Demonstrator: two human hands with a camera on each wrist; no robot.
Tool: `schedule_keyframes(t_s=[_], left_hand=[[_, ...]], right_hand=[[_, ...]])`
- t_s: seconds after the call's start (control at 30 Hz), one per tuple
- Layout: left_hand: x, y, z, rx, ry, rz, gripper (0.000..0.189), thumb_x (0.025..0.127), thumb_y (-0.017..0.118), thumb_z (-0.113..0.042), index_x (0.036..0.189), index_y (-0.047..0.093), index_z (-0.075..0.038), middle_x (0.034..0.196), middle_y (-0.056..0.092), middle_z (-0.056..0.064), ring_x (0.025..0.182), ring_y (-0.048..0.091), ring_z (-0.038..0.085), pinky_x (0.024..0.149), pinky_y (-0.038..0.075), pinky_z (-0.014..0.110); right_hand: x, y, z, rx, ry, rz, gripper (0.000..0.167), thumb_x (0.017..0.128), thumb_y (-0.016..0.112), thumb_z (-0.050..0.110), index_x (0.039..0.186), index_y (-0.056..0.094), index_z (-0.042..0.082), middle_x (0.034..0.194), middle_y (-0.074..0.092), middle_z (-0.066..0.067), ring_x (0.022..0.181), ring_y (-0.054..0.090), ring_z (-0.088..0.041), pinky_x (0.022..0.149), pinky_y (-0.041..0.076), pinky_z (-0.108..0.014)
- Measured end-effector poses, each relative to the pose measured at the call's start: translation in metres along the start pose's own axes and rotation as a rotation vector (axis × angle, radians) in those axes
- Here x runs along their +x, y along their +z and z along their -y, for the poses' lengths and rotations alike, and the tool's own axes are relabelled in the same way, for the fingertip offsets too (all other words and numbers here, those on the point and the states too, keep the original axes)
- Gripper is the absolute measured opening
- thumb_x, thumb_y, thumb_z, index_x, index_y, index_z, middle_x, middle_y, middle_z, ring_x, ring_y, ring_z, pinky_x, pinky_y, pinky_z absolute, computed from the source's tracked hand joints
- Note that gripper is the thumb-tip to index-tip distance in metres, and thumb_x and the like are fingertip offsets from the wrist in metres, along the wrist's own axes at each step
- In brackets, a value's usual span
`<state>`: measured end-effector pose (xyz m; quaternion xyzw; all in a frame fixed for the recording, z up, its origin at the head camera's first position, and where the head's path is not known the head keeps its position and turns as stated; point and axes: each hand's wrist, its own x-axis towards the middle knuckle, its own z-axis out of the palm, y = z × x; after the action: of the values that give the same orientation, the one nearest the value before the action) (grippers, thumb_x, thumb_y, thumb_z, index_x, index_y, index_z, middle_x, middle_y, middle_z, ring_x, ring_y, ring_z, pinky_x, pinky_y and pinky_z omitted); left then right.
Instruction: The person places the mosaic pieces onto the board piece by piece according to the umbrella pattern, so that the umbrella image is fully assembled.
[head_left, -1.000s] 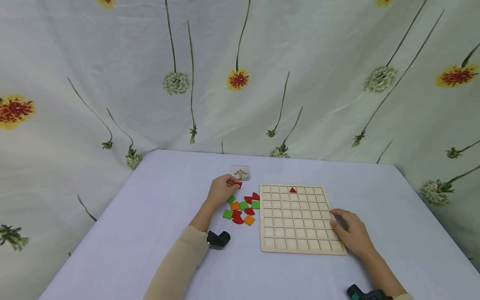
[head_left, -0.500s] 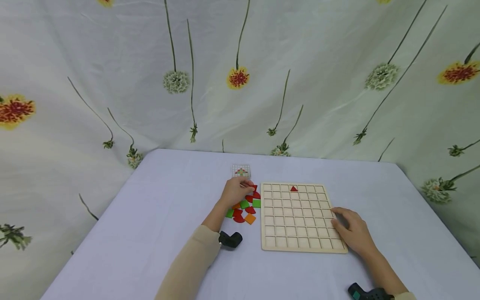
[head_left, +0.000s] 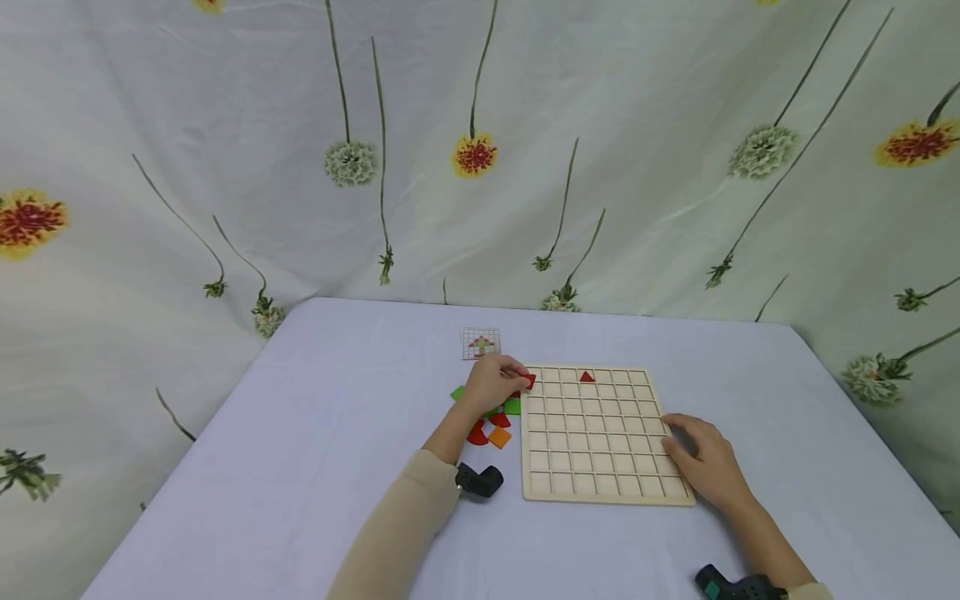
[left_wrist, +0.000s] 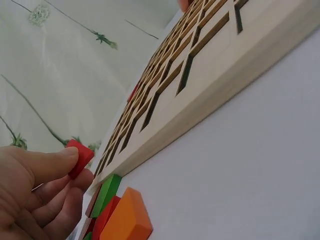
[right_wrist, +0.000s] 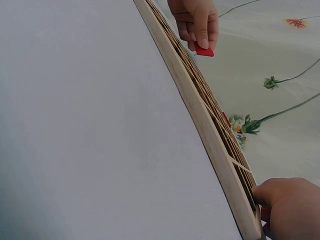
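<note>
My left hand pinches a small red block between thumb and fingers. It holds the block above the far left corner of a wooden grid board. A red triangle lies in a cell of the board's far row. My right hand rests on the board's right edge, thumb and forefinger apart; in the right wrist view its lower fingers are partly hidden. Left of the board lie loose blocks, among them an orange square, a green block and a red block. My left hand covers some of them.
A small card with a coloured pattern on a grid lies beyond the left hand. The white table reaches back to a flower-printed cloth. Black devices are strapped to my left wrist and right wrist.
My left hand has carried the red block rightward from beside the card, over the loose blocks, to the board's far left corner. The right hand has stayed at the board's right edge.
</note>
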<state>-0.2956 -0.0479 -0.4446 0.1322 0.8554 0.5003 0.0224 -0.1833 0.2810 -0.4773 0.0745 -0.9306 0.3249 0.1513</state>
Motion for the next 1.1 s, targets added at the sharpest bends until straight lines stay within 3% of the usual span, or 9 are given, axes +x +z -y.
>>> schedule_keyframes(t_s=[0.4, 0.73, 1.1], left_hand=[[-0.001, 0.028, -0.019, 0.025, -0.015, -0.014, 0.007, 0.089, 0.073, -0.017, 0.092, 0.071, -0.011, 0.081, 0.066, -0.003, 0.077, 0.060, 0.013, 0.072, 0.049, 0.029], [0.006, 0.044, -0.025, 0.019, 0.034, 0.002, 0.006, 0.089, 0.073, -0.015, 0.090, 0.071, -0.009, 0.079, 0.065, -0.003, 0.075, 0.059, 0.011, 0.070, 0.047, 0.027], [0.012, 0.065, -0.033, 0.083, 0.040, -0.107, 0.006, 0.088, 0.073, -0.012, 0.085, 0.071, -0.008, 0.075, 0.064, -0.002, 0.069, 0.057, 0.011, 0.063, 0.046, 0.024]], right_hand=[[0.000, -0.004, 0.001, -0.002, 0.015, 0.019, 0.034, 0.095, 0.061, 0.012, 0.124, 0.058, -0.005, 0.129, 0.054, -0.029, 0.125, 0.042, -0.048, 0.102, 0.030, -0.062], [0.000, -0.001, -0.001, -0.010, 0.009, 0.012, 0.033, 0.095, 0.061, 0.012, 0.124, 0.059, -0.004, 0.129, 0.054, -0.029, 0.125, 0.042, -0.047, 0.102, 0.030, -0.062], [0.002, 0.000, -0.002, -0.013, -0.014, -0.009, 0.032, 0.093, 0.062, 0.009, 0.122, 0.059, -0.005, 0.127, 0.056, -0.029, 0.123, 0.044, -0.048, 0.101, 0.031, -0.062]])
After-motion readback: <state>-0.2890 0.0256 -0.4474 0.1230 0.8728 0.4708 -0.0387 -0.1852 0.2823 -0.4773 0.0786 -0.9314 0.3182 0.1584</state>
